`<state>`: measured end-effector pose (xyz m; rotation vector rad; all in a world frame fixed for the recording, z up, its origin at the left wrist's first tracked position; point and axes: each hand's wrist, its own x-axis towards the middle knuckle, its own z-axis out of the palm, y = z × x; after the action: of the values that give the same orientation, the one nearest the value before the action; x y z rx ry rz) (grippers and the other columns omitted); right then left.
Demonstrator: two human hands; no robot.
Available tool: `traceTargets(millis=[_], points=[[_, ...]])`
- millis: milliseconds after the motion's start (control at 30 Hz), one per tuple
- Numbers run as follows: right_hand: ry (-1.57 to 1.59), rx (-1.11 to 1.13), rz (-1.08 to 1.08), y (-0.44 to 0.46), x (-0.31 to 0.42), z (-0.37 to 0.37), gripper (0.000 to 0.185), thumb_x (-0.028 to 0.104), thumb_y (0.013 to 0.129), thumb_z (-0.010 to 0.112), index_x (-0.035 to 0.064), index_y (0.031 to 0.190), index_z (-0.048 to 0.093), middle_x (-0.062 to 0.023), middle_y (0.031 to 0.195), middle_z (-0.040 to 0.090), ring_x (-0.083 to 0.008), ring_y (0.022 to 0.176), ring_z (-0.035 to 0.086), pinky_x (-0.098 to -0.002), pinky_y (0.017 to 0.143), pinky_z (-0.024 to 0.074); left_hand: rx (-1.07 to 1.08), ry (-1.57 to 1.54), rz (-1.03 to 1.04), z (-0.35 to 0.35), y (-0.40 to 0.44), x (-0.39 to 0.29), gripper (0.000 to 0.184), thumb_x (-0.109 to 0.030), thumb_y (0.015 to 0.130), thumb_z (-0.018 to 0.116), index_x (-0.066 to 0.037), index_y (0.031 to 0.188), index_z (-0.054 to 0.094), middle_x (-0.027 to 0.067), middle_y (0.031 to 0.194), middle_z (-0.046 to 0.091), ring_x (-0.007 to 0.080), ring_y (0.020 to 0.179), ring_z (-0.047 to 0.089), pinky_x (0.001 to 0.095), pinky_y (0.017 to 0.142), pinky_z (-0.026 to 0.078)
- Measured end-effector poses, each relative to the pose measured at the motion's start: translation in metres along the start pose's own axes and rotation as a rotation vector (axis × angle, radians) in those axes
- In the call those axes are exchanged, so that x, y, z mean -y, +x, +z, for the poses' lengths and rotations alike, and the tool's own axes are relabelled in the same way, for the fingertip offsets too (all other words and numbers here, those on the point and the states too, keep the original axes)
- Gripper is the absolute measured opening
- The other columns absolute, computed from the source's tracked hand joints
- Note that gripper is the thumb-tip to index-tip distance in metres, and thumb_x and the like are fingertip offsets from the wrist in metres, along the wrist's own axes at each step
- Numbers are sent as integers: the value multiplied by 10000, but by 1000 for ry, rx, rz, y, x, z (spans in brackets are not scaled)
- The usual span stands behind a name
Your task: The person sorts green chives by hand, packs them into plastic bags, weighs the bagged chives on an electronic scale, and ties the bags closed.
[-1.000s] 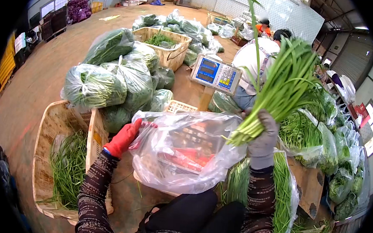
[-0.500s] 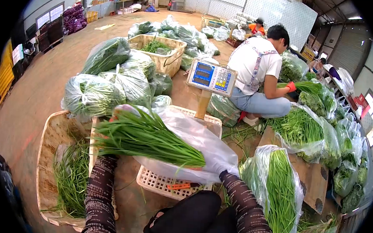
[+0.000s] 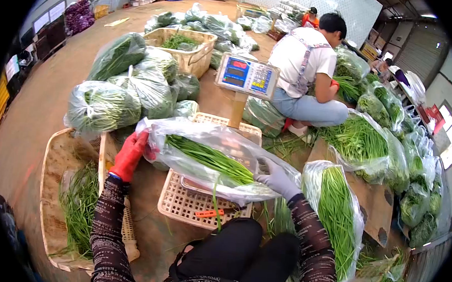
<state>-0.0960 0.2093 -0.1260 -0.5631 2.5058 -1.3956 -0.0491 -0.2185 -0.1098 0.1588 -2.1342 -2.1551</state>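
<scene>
A clear plastic bag (image 3: 206,131) spans the space between my hands, with a bunch of long green leafy stems (image 3: 209,159) lying in it. My left hand (image 3: 132,153), in a red glove, is closed on the bag's left edge. At the right end, my right hand (image 3: 277,178), in a grey glove, grips the bag beside the stems' cut ends. Beneath the bag is a white perforated crate (image 3: 173,199), and an orange-handled tool (image 3: 209,213) lies on it. Behind stands a scale display (image 3: 247,76) with its top row lit red.
A crate (image 3: 47,182) of loose greens stands at left, with filled bags (image 3: 104,105) behind it. An open bag of stems (image 3: 335,215) is close on my right. A co-worker (image 3: 305,68) crouches ahead among more bagged greens (image 3: 358,141).
The bunch of greens has gone from lying across the bag to inside it. My left hand now shows at the bag's left edge. The scale's top row has lit up.
</scene>
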Motion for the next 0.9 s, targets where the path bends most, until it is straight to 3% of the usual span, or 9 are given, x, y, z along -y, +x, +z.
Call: traceTargets(millis=[100, 200, 267, 333, 433, 567, 733, 800, 900], points=[[495, 36, 173, -41, 32, -36, 392, 104, 815, 647, -12, 1171, 534, -112, 1044, 623, -173, 963, 600, -286, 839, 470, -34, 36, 9, 0, 0, 0, 374, -303, 895, 568, -51, 1170, 540, 73, 865, 651, 130, 671, 606, 272, 625, 485], [400, -436, 44, -98, 41, -95, 258, 33, 836, 589, -28, 1087, 586, -78, 943, 649, -118, 817, 609, -236, 733, 489, -70, 70, 82, -31, 12, -2, 406, -156, 853, 599, -73, 1241, 511, 52, 1082, 593, 141, 904, 579, 280, 759, 476], [359, -676, 71, -150, 11, -135, 262, 29, 830, 586, -28, 1086, 586, -77, 925, 650, -114, 803, 606, -229, 720, 485, -178, 77, 126, -33, -1, -27, 481, -256, 873, 579, -72, 1297, 446, 70, 1237, 487, 166, 1053, 505, 295, 888, 423], [59, -979, 356, -198, -39, -162, 255, 33, 821, 572, -25, 1068, 591, -80, 905, 647, -112, 799, 606, -218, 709, 475, -460, 237, 494, -46, 2, -14, 514, -162, 895, 549, -63, 1363, 363, 104, 1382, 362, 210, 1227, 381, 329, 1017, 329], [-492, -937, 486, -259, -69, -138, 227, 103, 775, 609, -39, 952, 616, -147, 855, 665, -174, 752, 620, -284, 700, 483, -666, 435, 743, 22, -34, -56, 549, -165, 887, 570, -20, 1366, 345, 133, 1412, 348, 240, 1289, 334, 351, 1059, 260], [-267, -1024, 583, -319, -124, -102, 231, 110, 787, 601, -29, 971, 609, -145, 840, 664, -164, 745, 622, -282, 701, 482, -589, 638, 879, 100, -65, -70, 567, -167, 836, 621, 29, 1318, 397, 157, 1362, 417, 271, 1280, 359, 384, 1073, 230], [-160, -1131, 656, -397, -126, -90, 196, 38, 817, 553, -33, 999, 576, -80, 867, 635, -122, 757, 586, -247, 693, 471, 407, 506, 776, 240, -147, -33, 514, -6, 711, 633, -33, 1211, 516, 147, 1187, 548, 318, 1164, 477, 435, 1015, 327], [77, -1154, 697, -425, -132, -85, 237, 26, 824, 530, -33, 1052, 552, -86, 926, 629, -150, 817, 599, -252, 734, 474, 860, 437, 939, 307, -172, -32, 564, -87, 632, 712, -58, 1172, 550, 135, 1125, 577, 329, 1085, 525, 437, 957, 383], [-117, -1020, 674, -459, -152, -60, 301, 61, 813, 540, -19, 1103, 554, -134, 990, 637, -192, 863, 616, -296, 755, 477, 1157, 492, 1057, 383, -224, -3, 661, -212, 674, 674, -80, 1282, 450, 137, 1212, 535, 344, 1202, 433, 478, 1030, 297]])
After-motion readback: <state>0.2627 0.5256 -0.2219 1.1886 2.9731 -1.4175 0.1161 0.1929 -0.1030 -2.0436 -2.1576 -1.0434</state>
